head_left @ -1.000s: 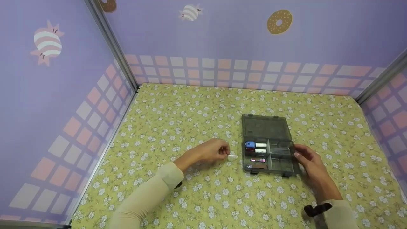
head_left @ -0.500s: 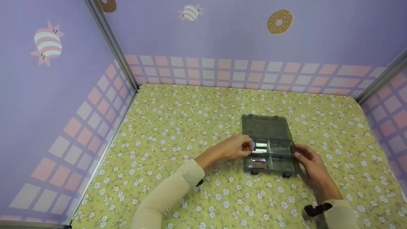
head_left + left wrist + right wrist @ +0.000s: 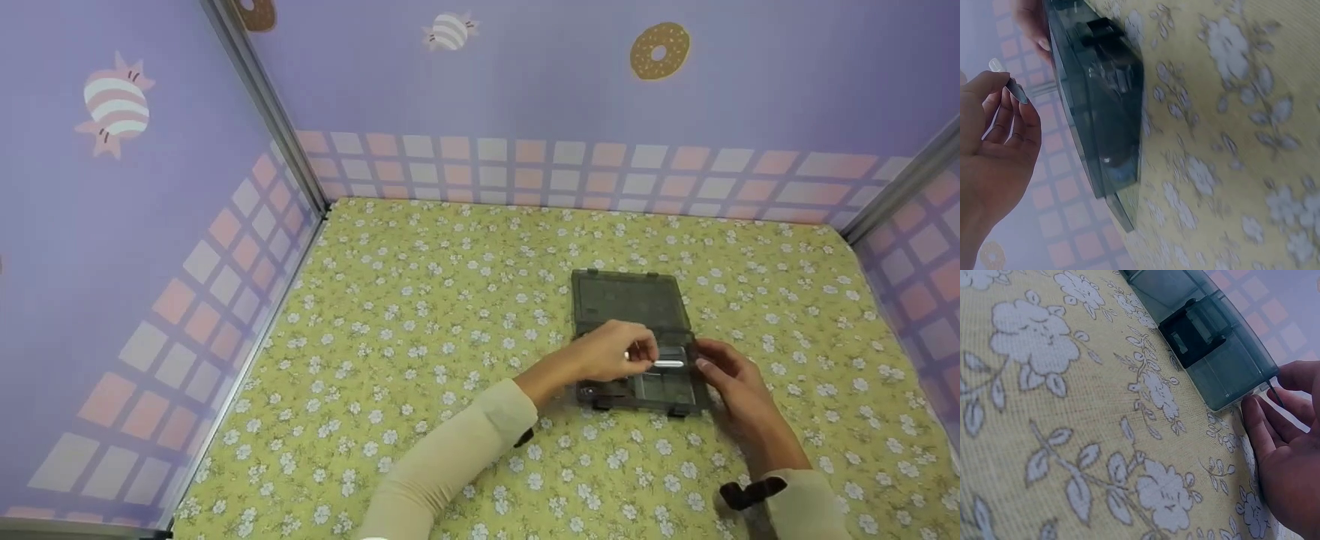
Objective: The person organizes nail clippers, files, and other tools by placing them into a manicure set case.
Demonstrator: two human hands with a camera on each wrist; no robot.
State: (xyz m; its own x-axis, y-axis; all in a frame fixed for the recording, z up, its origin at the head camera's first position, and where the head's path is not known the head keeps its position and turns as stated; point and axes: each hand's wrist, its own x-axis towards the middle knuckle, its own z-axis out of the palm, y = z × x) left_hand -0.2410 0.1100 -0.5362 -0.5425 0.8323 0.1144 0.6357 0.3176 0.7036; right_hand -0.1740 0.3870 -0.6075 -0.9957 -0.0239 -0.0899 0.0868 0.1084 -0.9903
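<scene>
My left hand (image 3: 609, 352) is over the open compartment box (image 3: 664, 390), pinching a small white-handled tool (image 3: 669, 364) between thumb and fingers. In the left wrist view, this tool (image 3: 1016, 90) shows a flat, pointed, metal-looking end; its exact kind is unclear. The tool's white end points toward the right-hand compartments. At the box's right side, my right hand (image 3: 733, 382) grips the edge, with thumb above and fingers against the wall. A nail clipper (image 3: 589, 391) partly shows in the lower left compartment. My left hand hides the bottles in the upper left compartment.
The box's dark see-through lid (image 3: 630, 298) lies folded back behind it. A yellow flowered cloth (image 3: 420, 300) covers the table. Purple panels (image 3: 480, 82) with metal corner posts (image 3: 262, 97) stand at the back and sides.
My left hand has moved right, from the cloth beside the box to above its compartments, carrying the white-handled tool. The right hand stays on the box's edge.
</scene>
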